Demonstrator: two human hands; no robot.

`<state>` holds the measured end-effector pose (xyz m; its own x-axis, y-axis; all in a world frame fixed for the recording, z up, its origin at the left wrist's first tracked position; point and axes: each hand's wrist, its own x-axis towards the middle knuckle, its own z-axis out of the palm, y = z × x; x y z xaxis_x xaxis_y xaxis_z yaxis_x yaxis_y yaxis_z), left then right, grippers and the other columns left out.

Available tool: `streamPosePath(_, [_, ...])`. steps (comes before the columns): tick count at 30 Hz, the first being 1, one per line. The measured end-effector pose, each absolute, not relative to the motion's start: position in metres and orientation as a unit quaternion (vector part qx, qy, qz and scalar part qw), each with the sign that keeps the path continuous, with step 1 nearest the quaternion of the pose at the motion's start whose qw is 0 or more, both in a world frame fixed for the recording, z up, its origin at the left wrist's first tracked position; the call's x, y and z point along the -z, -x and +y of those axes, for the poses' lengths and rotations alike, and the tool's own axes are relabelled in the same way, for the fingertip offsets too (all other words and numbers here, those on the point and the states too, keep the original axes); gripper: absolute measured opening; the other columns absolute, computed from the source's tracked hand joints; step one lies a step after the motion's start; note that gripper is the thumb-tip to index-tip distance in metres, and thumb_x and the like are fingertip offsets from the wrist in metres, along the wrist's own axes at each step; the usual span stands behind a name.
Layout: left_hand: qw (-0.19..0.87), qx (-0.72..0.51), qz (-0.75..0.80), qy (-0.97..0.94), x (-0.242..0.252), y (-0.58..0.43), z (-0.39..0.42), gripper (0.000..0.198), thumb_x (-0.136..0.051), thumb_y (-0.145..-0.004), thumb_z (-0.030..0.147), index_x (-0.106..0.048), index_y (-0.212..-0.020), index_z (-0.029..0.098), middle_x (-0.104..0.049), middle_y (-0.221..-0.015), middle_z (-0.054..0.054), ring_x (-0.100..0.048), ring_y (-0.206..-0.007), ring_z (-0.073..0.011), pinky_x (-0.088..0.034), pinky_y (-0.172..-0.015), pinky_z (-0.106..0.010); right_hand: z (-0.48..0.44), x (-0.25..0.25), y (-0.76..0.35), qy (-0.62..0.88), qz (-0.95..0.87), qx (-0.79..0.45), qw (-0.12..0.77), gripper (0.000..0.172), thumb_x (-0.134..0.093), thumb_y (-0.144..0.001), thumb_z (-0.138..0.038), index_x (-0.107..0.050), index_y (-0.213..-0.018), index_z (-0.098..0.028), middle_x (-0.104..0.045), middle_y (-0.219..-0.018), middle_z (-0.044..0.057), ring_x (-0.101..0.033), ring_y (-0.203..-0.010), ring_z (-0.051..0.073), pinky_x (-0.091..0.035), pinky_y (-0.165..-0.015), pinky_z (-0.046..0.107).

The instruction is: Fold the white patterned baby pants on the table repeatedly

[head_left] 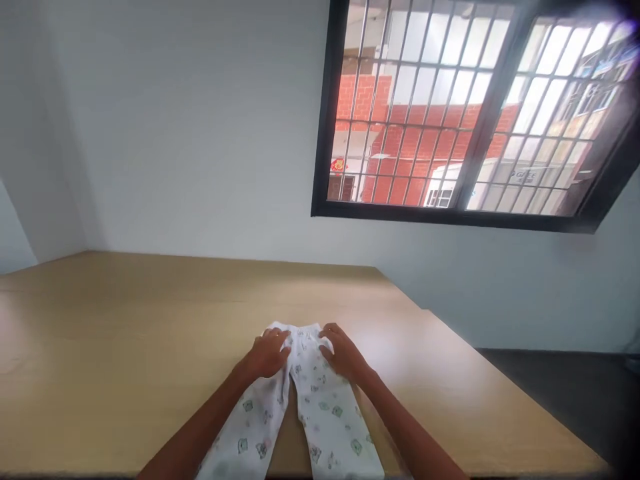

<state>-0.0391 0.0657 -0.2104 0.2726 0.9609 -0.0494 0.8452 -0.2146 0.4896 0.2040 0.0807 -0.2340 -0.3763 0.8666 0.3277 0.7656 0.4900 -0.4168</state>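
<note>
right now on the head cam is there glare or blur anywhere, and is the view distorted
In the head view, the window is overexposed with a purple flare at top right; the wooden table shows a pale sheen at left; the scene looks tilted and stretched; the left hand, right hand and white printed trousers stay fairly sharp.

a pair of white cotton baby trousers (325,407) carries a scattered print of small square motifs in soft green and grey, with faint pink marks between them. the flat wooden counter (150,320) is a pale honey tan, plain and unpatterned. a wide black metal window frame (450,217) crosses the panes with a dark grid of bars, and behind it stands a red brick wall (405,143) lined with pale mortar. a smooth pale grey wall (200,133) surrounds the window.
</note>
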Motion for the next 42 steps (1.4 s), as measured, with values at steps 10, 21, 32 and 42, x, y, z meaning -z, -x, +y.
streamPosePath(10, [0.144, -0.102, 0.548, -0.817, 0.250, 0.049, 0.116, 0.067, -0.008, -0.084, 0.057, -0.024, -0.144, 0.033, -0.018, -0.156, 0.001, -0.014, -0.150, -0.0220, -0.016, -0.131, -0.059, 0.129, 0.253, -0.173, 0.532, -0.845, 0.026, 0.054, 0.052, -0.035, -0.103, -0.036, -0.038, -0.146, -0.007, -0.028, -0.150, 0.013, -0.024, -0.141, 0.025, -0.021, -0.119, 0.042])
streamPosePath(21, [0.196, -0.076, 0.298, -0.931, 0.225, -0.021, -0.073, 0.062, -0.026, -0.083, 0.063, -0.032, -0.138, 0.037, -0.039, -0.144, -0.001, -0.037, -0.139, -0.0226, -0.041, -0.121, -0.048, 0.087, 0.217, -0.213, 0.653, -0.756, 0.037, 0.026, 0.035, -0.052, -0.094, -0.043, -0.062, -0.097, -0.011, -0.064, -0.100, 0.011, -0.059, -0.096, 0.025, -0.031, -0.105, 0.045])
streamPosePath(32, [0.333, -0.001, 0.593, -0.733, 0.221, 0.081, -0.103, 0.079, -0.061, -0.063, 0.012, -0.042, -0.122, 0.060, -0.032, -0.146, 0.020, -0.023, -0.146, -0.0124, -0.023, -0.135, -0.040, -0.055, 0.234, -0.264, 0.585, -0.783, -0.045, 0.205, 0.017, -0.054, -0.092, -0.033, -0.059, -0.098, -0.018, -0.059, -0.104, 0.007, -0.053, -0.100, 0.022, -0.042, -0.089, 0.039])
streamPosePath(42, [0.268, -0.103, 0.652, -0.702, 0.220, 0.118, -0.117, 0.044, -0.033, -0.078, 0.017, -0.064, -0.096, 0.041, -0.057, -0.117, 0.008, -0.053, -0.111, -0.0071, -0.048, -0.103, -0.021, -0.103, 0.245, -0.265, 0.438, -0.862, 0.143, 0.211, 0.054, -0.064, -0.086, -0.053, -0.048, -0.130, -0.026, -0.053, -0.128, 0.004, -0.046, -0.121, 0.026, -0.041, -0.101, 0.047])
